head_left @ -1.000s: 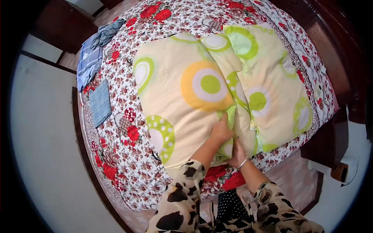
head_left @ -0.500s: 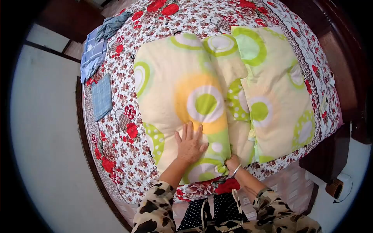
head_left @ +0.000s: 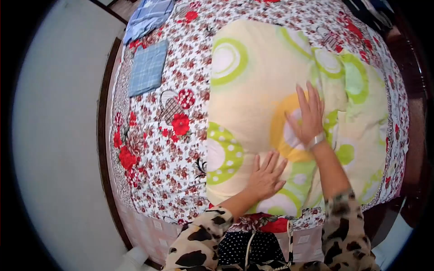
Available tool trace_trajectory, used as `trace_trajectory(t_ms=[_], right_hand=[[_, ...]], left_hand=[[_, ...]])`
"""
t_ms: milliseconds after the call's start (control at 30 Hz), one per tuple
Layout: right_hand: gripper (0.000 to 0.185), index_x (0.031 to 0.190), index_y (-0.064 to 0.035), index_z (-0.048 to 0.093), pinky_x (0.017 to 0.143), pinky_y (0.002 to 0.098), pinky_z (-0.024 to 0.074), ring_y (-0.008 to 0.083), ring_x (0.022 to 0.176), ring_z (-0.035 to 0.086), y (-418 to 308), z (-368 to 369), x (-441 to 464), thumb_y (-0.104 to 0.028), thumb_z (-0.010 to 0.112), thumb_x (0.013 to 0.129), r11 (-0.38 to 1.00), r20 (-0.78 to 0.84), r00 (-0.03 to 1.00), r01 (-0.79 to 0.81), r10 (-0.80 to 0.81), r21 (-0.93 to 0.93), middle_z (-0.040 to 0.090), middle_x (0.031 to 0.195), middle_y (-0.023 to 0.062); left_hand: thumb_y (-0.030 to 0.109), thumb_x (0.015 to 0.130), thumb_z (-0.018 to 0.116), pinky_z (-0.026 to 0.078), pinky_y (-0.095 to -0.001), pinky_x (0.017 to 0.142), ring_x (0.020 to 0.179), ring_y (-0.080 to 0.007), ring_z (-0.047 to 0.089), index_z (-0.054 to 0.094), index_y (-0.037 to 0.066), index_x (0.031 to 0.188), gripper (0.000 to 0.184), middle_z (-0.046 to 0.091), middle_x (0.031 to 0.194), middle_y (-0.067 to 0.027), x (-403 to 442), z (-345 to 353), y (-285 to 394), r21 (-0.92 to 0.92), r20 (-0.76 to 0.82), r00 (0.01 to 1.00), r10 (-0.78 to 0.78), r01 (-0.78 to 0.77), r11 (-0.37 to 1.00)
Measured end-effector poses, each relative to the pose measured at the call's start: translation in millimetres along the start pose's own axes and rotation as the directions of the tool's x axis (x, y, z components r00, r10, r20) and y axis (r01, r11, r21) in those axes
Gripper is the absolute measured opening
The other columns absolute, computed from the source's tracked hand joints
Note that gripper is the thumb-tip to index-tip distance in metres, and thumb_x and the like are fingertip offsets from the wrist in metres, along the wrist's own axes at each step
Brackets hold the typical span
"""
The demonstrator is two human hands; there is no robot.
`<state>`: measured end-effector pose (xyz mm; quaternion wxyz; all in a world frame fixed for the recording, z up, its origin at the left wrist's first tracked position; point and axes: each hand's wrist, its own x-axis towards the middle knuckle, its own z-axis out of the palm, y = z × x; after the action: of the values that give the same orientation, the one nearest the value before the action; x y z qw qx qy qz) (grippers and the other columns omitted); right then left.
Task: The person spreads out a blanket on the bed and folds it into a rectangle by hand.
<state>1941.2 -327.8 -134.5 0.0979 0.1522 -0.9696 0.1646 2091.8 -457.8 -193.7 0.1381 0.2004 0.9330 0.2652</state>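
A cream quilt with green, white and orange circles lies folded on the bed, its right part layered in a separate fold. My left hand rests flat on the quilt's near part, fingers spread. Farther up, my right hand, with a silver bracelet at the wrist, lies over the orange circle by the fold's edge. Its fingers are stretched out and slightly blurred. Neither hand grips the cloth.
The quilt lies on a floral bedsheet covering the bed. To the left is a folded blue checked cloth, with a blue garment beyond it. Dark clothing lies at the far right. A pale wall runs along the left.
My right hand has let go of the quilt's near edge and moved up onto its top, fingers extended. The left hand stays flat on the quilt. The view has swung left.
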Motion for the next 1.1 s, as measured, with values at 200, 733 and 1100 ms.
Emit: trace_trajectory(t_ms=[200,733,1100], right_hand=[[0.065,0.129,-0.0156,0.021,0.094,0.0489,0.0208,0.0283,0.122,0.019,103.8,116.7,28.3,-0.050,0.039,0.077,0.910,0.357,0.837,-0.392,0.414,-0.134,0.019,0.133,0.0119],[0.065,0.119,-0.0014,0.033,0.092,0.0362,0.0307,0.0339,0.113,0.031,14.6,-39.2,-275.0,-0.017,0.061,0.063,0.962,0.696,0.716,-0.223,0.054,0.155,0.023,0.128,0.0201],[0.045,0.101,-0.0011,0.046,0.065,0.0303,0.0433,0.0215,0.072,0.053,380.4,-148.4,-328.0,-0.017,0.064,0.063,0.548,-0.023,0.556,-0.812,0.831,0.200,0.054,0.082,0.0122]], left_hand=[[0.036,0.075,0.048,0.007,-0.0544,0.095,0.123,-0.0307,0.014,0.029,0.012,0.125,0.059,0.017,0.132,-0.0189,2.8,16.0,-2.7,-0.055,0.022,1.000,0.016,-0.014,0.998],[0.026,0.064,0.056,0.005,-0.0518,0.097,0.124,-0.0283,0.012,0.040,0.015,0.118,0.057,0.016,0.133,-0.0159,-99.0,37.6,45.5,-0.002,0.427,0.903,0.054,-0.059,0.998],[0.026,0.071,0.055,0.044,-0.0327,0.070,0.078,-0.0272,0.057,0.057,0.001,0.089,0.030,0.058,0.081,-0.0179,24.9,20.7,158.1,-0.203,0.475,0.876,-0.083,0.201,0.958]])
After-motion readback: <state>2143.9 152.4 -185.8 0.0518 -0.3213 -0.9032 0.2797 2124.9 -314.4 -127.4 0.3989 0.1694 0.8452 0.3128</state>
